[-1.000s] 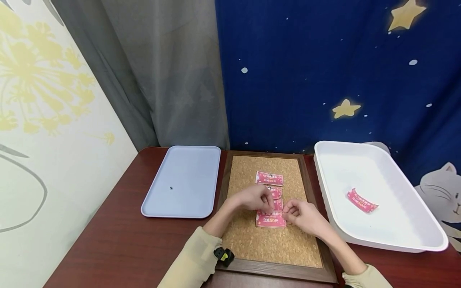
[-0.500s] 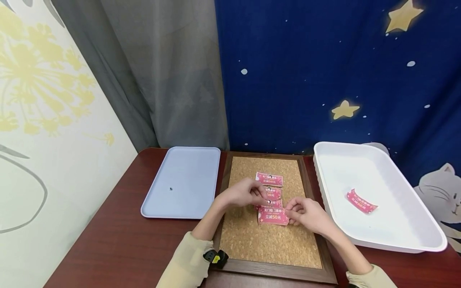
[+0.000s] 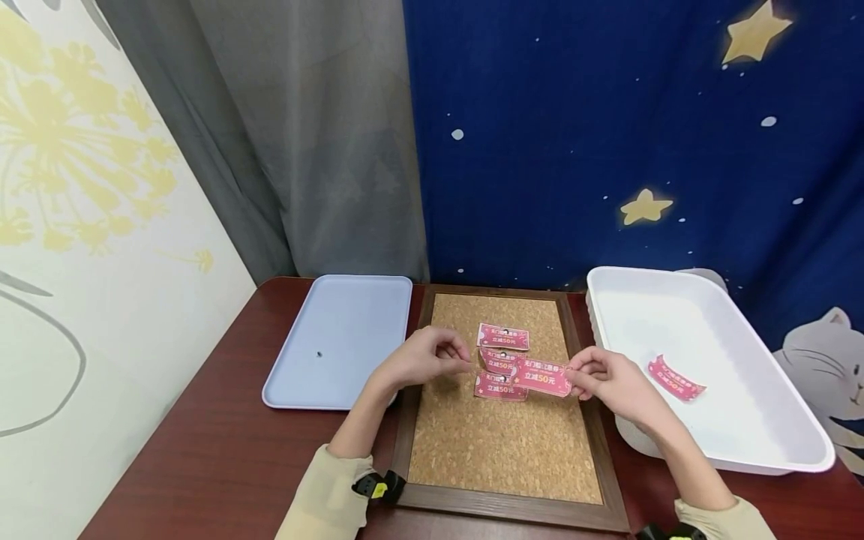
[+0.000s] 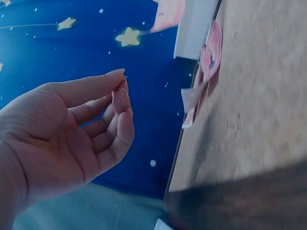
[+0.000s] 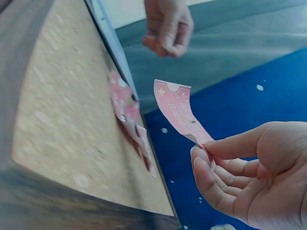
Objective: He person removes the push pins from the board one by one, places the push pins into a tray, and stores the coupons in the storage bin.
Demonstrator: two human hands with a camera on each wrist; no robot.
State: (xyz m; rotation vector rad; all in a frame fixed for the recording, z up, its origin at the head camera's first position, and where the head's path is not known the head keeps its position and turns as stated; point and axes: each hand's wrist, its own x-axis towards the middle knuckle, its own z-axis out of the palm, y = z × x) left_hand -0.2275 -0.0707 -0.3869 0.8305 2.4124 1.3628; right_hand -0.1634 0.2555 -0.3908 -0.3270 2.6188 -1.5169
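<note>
My right hand (image 3: 614, 379) pinches a pink coupon (image 3: 542, 377) by its right end, between thumb and fingers, above the cork board (image 3: 499, 450). In the right wrist view this coupon (image 5: 175, 108) curves away from the fingertips, with a small dark mark on it. Three similar coupons stay on the board in a column: a top one (image 3: 503, 337), a middle one (image 3: 496, 361) and a bottom one (image 3: 498, 387). Each has a small dark pin at its upper middle. Left of them, my left hand (image 3: 421, 356) pinches thumb against fingers; a thin pin tip (image 4: 125, 76) pokes out.
A pale blue tray (image 3: 351, 315) with a small dark object (image 3: 319, 354) in it lies left of the board. On the right, a white tray (image 3: 736, 427) holds a curled pink coupon (image 3: 676, 379). Curtains hang behind the table (image 3: 202, 450).
The right hand has lifted the lowest coupon off the column and moved it up and right. My left hand has drawn away to the left from the coupons.
</note>
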